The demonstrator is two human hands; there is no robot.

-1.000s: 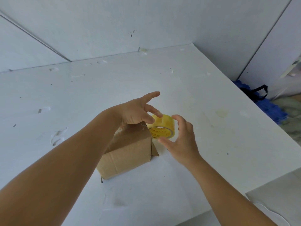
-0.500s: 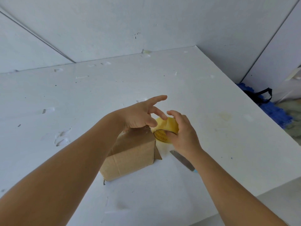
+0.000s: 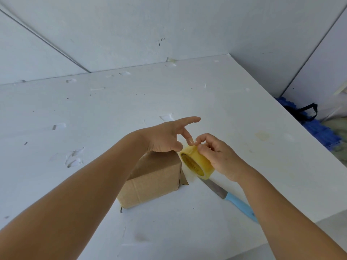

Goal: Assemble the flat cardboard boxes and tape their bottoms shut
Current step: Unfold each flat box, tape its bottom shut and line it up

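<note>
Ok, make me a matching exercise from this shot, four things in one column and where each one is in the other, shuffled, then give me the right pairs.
Things:
1. brown cardboard box
2. yellow roll of clear tape
3. knife with the light blue handle
4. left hand

Places:
A. lying flat on the white table, partly under the right forearm
B. held up in the right hand
C. resting on top of the box
D. standing on the table under the left hand

Pairs: 1-D, 2-B, 3-A, 4-C
</note>
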